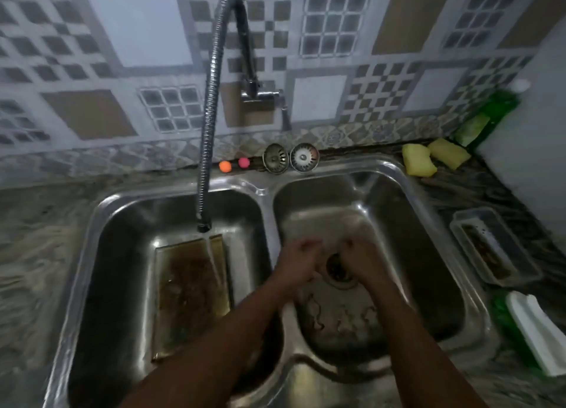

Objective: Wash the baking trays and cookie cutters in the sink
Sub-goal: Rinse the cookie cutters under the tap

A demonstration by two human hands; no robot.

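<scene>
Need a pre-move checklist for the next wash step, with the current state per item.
1. Water reaches the baking tray: ok. The stream from the faucet lands on the tray's far end in the left basin.
2. Left hand and right hand free: cannot tell. Both are curled over the drain and blurred.
3. Cookie cutters in the sink: ok. They lie on the right basin floor.
4. Sponges in grip: not ok. They sit on the counter behind the right basin.
5. Second tray in the sink: not ok. It is on the counter, right of the sink.
</scene>
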